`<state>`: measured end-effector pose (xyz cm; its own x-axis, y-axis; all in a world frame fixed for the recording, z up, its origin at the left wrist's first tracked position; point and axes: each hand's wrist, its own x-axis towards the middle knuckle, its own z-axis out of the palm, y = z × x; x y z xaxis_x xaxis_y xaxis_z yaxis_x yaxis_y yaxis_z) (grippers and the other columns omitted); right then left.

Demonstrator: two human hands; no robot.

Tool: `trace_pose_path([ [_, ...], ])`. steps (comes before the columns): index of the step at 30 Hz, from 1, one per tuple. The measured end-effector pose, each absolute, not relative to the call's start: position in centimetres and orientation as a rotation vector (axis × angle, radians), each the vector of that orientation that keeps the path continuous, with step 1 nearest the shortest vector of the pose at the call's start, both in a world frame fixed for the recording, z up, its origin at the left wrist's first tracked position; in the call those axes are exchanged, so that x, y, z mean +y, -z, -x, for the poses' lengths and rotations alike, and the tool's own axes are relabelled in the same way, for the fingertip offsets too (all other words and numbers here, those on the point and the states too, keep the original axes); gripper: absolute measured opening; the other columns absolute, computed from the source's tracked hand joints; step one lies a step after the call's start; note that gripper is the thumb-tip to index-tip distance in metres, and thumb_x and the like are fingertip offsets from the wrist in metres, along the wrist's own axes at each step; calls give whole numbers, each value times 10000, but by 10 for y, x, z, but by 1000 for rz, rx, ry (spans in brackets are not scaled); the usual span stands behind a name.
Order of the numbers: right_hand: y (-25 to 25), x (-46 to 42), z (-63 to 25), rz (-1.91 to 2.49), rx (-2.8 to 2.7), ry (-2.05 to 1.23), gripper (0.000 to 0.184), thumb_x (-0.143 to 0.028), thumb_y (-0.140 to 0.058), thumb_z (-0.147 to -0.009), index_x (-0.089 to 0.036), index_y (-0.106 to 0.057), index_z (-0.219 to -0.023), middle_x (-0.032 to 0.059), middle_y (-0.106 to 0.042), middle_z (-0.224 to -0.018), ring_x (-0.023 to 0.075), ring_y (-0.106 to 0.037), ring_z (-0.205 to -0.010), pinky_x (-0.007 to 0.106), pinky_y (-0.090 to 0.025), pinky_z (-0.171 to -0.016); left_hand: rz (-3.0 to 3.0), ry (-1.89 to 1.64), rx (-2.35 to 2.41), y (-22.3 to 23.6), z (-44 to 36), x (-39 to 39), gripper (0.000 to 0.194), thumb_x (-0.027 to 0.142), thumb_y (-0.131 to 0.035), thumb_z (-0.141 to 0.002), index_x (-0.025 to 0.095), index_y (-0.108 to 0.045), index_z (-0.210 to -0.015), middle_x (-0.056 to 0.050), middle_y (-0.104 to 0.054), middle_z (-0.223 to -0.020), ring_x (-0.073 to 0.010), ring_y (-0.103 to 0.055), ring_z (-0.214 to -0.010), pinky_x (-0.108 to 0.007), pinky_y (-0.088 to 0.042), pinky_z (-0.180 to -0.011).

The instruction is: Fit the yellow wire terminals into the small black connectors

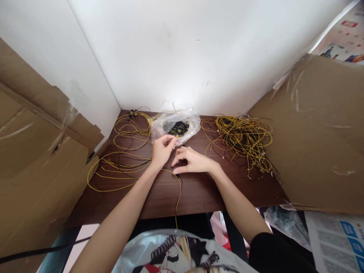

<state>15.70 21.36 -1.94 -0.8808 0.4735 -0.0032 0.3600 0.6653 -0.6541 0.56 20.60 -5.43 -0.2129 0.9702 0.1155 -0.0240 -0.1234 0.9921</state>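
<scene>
My left hand is closed in a pinch at the front edge of a clear plastic bag. What sits between its fingertips is too small to make out. Inside the bag lie many small black and yellow parts. Just right of it, my right hand hovers low over the table with thumb and fingers apart, holding nothing visible. Below its thumb is a small dark piece by a yellow wire, which runs down over the table's front edge towards my lap.
Loose loops of yellow and black wire spread over the left of the brown table. A tangled wire heap lies at the right. Cardboard panels flank both sides, and a white wall stands behind.
</scene>
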Motion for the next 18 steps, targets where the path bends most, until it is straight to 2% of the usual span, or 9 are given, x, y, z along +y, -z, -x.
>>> trace_pose_path([
  [2,20,209,-152,719,-2748,-942,266,-409,-735,-740,-195,-686,-891,39,-609,-888,230,-517,-988,373,-307,-877,-1177,-1472,1288,55,-6,206,205,326,-657,-706,136,-653,-780,-28,-675,-658,-117,-592,-563,-230,-472,-550],
  [3,20,206,-150,729,-2756,-910,253,-396,-736,-742,-190,-678,-876,38,-609,-884,231,-513,-990,370,-295,-871,-1181,-1471,1292,56,-6,206,202,323,-656,-709,135,-654,-784,-28,-675,-659,-118,-596,-568,-231,-477,-556],
  [6,21,201,-145,730,-2757,-856,91,-248,-698,-776,-166,-661,-790,36,-613,-875,206,-522,-957,354,-276,-856,-1190,-1477,1287,56,-6,205,196,318,-652,-715,134,-652,-783,-31,-677,-660,-128,-615,-593,-232,-488,-567],
  [8,21,199,-144,725,-2739,-896,52,-181,-666,-783,-154,-645,-745,25,-620,-849,180,-541,-901,350,-285,-850,-1200,-1473,1285,55,-7,204,193,316,-649,-718,134,-650,-783,-29,-676,-657,-129,-617,-589,-233,-489,-561],
  [10,21,199,-144,718,-2684,-1044,59,-168,-643,-792,-145,-629,-740,6,-622,-773,141,-558,-778,326,-332,-813,-1202,-1467,1292,54,-7,204,194,315,-647,-723,133,-651,-790,-30,-676,-656,-130,-618,-588,-231,-488,-555],
  [13,19,201,-145,694,-2544,-1324,63,-187,-611,-815,-140,-619,-773,-15,-608,-670,98,-531,-602,253,-400,-667,-1198,-1465,1300,55,-7,204,200,316,-647,-726,129,-655,-797,-39,-680,-661,-140,-634,-621,-232,-495,-563],
  [15,18,201,-147,670,-2461,-1441,75,-211,-611,-818,-139,-621,-797,-12,-616,-657,93,-532,-572,224,-409,-600,-1199,-1463,1300,56,-7,205,201,315,-648,-727,128,-656,-801,-44,-685,-672,-147,-643,-640,-235,-502,-573],
  [18,18,202,-148,614,-2366,-1616,131,-251,-606,-831,-132,-629,-879,6,-654,-664,98,-581,-597,217,-439,-608,-1213,-1454,1302,56,-7,205,204,313,-642,-737,125,-657,-814,-51,-691,-693,-145,-646,-650,-231,-503,-577],
])
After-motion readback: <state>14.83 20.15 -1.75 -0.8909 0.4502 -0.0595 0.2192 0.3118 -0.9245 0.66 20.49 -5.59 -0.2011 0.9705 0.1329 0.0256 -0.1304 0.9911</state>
